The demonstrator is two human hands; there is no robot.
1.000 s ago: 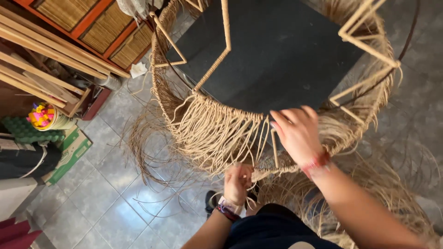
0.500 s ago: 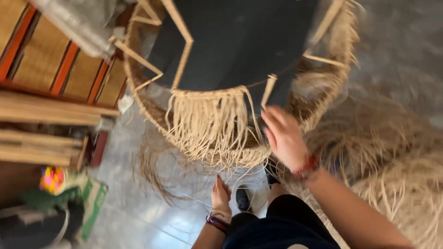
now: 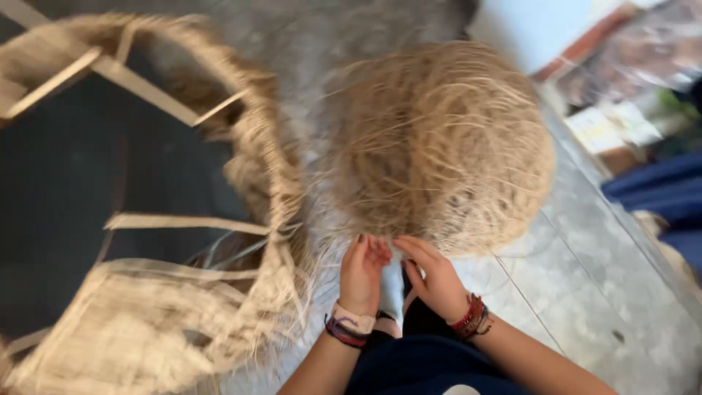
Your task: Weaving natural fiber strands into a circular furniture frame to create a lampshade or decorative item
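My left hand [image 3: 362, 272] and right hand [image 3: 433, 276] meet at the near edge of one big pile of loose straw fibre [image 3: 439, 139], fingers half curled, fingertips buried; blur hides any grip. It lies on grey stone tiles [image 3: 585, 278]. Leftward, one half-woven round frame [image 3: 263, 175], cut off.

Bare floor [image 3: 585, 278] is left open to the right of both hands — free passage there. Ahead, the way is blocked by a big straw heap [image 3: 439, 139], touched by the fingers [image 3: 376, 252]. To the left, room is closed off by the woven frame [image 3: 270, 183] and its loose strands.
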